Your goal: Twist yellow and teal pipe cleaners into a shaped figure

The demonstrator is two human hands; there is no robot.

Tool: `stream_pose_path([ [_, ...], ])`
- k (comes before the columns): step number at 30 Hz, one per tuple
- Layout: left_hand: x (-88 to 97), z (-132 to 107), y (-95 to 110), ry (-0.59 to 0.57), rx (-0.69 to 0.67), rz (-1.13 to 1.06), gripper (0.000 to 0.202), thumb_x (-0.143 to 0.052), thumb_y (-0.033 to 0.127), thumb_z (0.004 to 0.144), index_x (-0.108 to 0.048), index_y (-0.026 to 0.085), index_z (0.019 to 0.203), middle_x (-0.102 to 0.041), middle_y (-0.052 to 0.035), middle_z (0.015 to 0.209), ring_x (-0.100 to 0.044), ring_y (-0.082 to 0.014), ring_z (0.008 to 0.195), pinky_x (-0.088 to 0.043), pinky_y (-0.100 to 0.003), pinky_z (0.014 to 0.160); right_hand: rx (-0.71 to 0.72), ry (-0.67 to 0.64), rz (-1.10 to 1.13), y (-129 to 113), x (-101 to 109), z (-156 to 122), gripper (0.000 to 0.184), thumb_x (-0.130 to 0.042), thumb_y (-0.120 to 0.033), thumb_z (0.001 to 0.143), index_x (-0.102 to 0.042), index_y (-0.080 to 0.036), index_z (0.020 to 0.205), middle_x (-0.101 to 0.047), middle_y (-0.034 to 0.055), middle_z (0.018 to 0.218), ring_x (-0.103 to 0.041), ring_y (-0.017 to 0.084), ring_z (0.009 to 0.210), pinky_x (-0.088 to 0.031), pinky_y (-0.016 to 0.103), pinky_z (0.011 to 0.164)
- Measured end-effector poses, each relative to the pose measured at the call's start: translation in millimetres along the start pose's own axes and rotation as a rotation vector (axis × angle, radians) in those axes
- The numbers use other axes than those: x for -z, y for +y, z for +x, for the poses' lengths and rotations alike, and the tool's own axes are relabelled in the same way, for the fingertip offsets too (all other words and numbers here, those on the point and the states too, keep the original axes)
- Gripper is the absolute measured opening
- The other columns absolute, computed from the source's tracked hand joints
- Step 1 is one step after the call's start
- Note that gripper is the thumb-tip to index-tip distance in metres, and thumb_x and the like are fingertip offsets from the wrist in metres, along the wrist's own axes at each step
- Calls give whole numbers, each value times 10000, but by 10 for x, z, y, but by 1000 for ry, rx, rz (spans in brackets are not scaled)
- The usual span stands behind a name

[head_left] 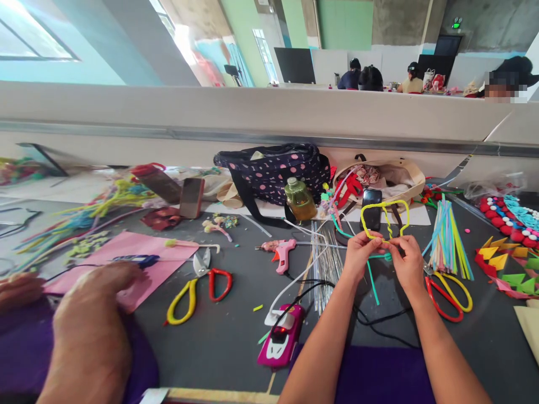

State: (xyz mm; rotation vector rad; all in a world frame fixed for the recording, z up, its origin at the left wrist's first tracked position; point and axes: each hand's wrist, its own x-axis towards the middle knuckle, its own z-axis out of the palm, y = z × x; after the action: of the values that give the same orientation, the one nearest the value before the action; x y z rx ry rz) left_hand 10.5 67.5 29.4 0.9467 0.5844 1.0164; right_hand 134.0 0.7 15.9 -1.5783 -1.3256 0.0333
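Note:
My left hand and my right hand are side by side over the dark table, both pinched on the lower ends of a yellow pipe cleaner. It is bent into a wavy closed loop that stands up above my fingers. A teal pipe cleaner lies on the table under my hands. A bundle of thin silver wires lies just left of my left hand.
A co-worker's hand rests by pink paper at left. On the table lie yellow-red scissors, a second pair, a pink glue gun, a pink car-shaped device, bundled pipe cleaners, a polka-dot bag and a bottle.

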Motion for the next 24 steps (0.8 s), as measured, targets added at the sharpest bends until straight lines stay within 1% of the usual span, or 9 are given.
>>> stream_pose_path([
  [4,7,-1,21,-13,-6,1,299,-810,335,665,-679,119,824,-713,-55,677,-673,-143,619,-537,-234,593,-86,-23,186,-25,28,41,185,-572,-339,883,-664,-205,794,-611,27,811,-575,169,745,-449,273,629],
  [7,2,-6,20,-19,-6,6,309,-811,355,664,-671,120,807,-701,-49,659,-663,-139,598,-530,-235,585,-137,-7,220,-53,44,55,187,-595,-343,863,-659,-192,773,-609,9,765,-554,150,687,-426,259,607],
  [9,-7,-10,15,-18,-4,17,316,-810,371,663,-663,122,791,-693,-44,645,-656,-137,575,-525,-238,582,-145,4,223,-58,52,58,187,-598,-334,857,-658,-186,759,-607,7,757,-549,147,677,-424,258,609],
  [14,-26,-24,14,-34,-5,59,320,-797,399,676,-653,128,767,-688,-44,645,-659,-143,565,-524,-248,593,-88,33,168,-33,79,68,186,-597,-319,856,-651,-194,729,-606,11,745,-561,159,700,-433,272,624],
  [19,-17,-23,23,-58,-21,103,309,-791,403,684,-651,133,742,-670,-29,635,-679,-163,602,-542,-268,630,15,54,85,-6,109,70,185,-593,-286,879,-625,-204,717,-605,15,739,-570,179,765,-446,306,703],
  [21,-11,-14,15,-48,-21,113,309,-799,398,673,-648,135,733,-660,-18,634,-682,-162,608,-546,-270,641,54,59,51,2,114,66,186,-581,-281,893,-623,-208,728,-604,17,743,-569,184,779,-445,313,719],
  [24,-8,2,-10,-18,-31,117,316,-808,396,656,-643,136,726,-640,-2,633,-677,-156,594,-538,-257,618,102,68,-7,2,120,60,179,-564,-284,911,-630,-212,761,-610,25,759,-564,190,796,-443,320,731],
])
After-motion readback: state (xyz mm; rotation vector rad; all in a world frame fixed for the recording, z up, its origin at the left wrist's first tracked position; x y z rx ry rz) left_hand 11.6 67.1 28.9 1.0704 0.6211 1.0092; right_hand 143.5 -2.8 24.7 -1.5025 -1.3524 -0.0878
